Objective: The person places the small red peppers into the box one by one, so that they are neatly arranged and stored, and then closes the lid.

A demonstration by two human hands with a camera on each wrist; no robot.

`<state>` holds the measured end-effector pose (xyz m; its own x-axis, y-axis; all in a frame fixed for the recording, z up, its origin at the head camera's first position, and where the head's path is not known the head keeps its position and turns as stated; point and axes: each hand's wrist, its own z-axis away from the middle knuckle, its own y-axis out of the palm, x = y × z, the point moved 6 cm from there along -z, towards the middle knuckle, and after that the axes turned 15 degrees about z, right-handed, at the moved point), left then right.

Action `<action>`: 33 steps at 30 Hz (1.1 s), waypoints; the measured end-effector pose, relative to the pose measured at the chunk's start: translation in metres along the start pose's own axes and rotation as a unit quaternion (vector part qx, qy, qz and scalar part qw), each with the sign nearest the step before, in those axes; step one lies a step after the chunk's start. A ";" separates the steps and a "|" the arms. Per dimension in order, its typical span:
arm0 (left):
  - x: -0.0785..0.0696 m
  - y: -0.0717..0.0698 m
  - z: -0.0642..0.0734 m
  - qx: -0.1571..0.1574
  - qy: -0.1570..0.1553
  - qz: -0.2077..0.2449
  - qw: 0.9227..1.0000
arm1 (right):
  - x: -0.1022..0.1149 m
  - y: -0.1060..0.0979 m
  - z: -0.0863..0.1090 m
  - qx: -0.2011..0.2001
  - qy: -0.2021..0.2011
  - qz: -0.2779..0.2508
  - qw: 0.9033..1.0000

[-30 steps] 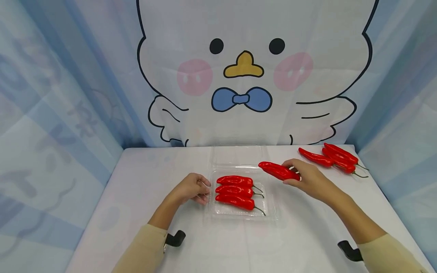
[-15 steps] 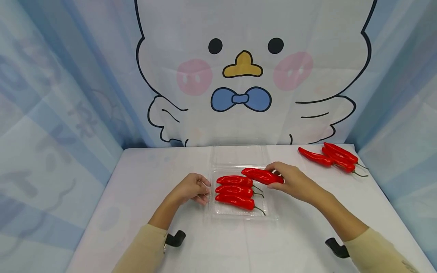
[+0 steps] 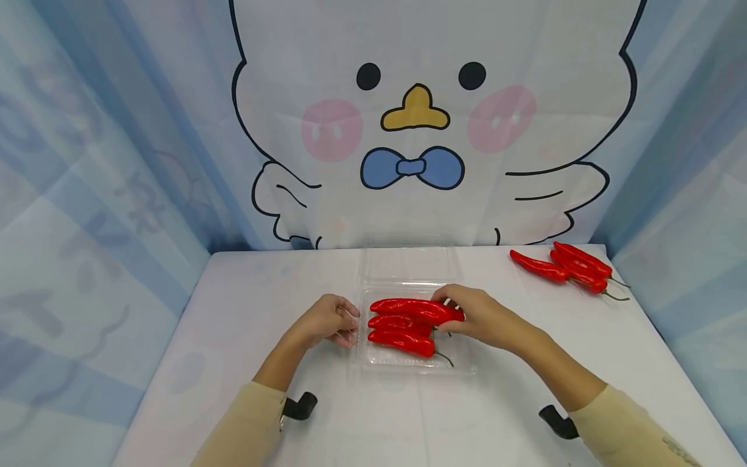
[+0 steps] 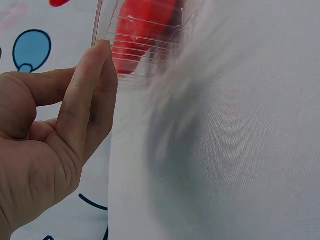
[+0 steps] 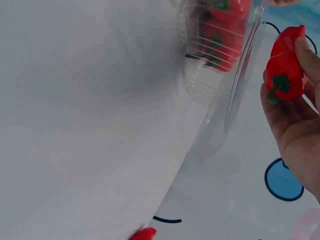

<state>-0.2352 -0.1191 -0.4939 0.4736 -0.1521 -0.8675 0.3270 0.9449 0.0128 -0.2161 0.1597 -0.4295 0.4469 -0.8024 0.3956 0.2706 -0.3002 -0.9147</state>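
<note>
A clear plastic box (image 3: 461,360) with its lid (image 3: 408,264) folded back holds three red chili peppers in a row, the nearest chili pepper (image 3: 403,342) showing most fully. My left hand (image 3: 329,321) is at the box's left side, fingers curled at the rim; in the left wrist view, the fingertips (image 4: 102,47) meet its edge. My right hand (image 3: 478,316) pinches another red chili pepper (image 5: 285,75) by its stem end, between thumb and fingers. Held above the box, this pepper overlaps the rearmost one in the head view, hiding part of it.
Several more red chili peppers (image 3: 537,267) lie together at the table's back right corner. A white cloth covers the table (image 3: 262,285). Behind it hangs a curtain (image 3: 408,214) with a cartoon bird, and blue curtains (image 3: 87,194) close off both sides.
My right hand has carried its chili pepper leftward and down, from right of the box to over the rearmost pepper. The left hand has stayed at the rim.
</note>
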 end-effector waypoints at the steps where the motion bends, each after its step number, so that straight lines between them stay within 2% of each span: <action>1: 0.000 0.000 0.000 -0.002 0.000 -0.001 1.000 | 0.002 0.002 0.000 0.002 -0.004 0.000 1.000; 9: -0.001 0.000 0.001 -0.006 -0.001 -0.004 1.000 | 0.012 0.016 -0.004 0.027 -0.027 0.000 0.999; 21: 0.001 0.000 0.000 -0.003 0.002 -0.002 1.000 | 0.026 0.029 -0.006 0.033 -0.058 -0.002 0.998; 33: 0.001 -0.001 0.000 -0.007 0.008 -0.005 1.000 | 0.038 0.039 -0.005 0.060 -0.063 0.012 0.996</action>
<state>-0.2356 -0.1204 -0.4949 0.4579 -0.1562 -0.8752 0.3205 0.9473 -0.0014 -0.1930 0.1147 -0.4510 0.5564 -0.7351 0.3873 0.3551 -0.2111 -0.9107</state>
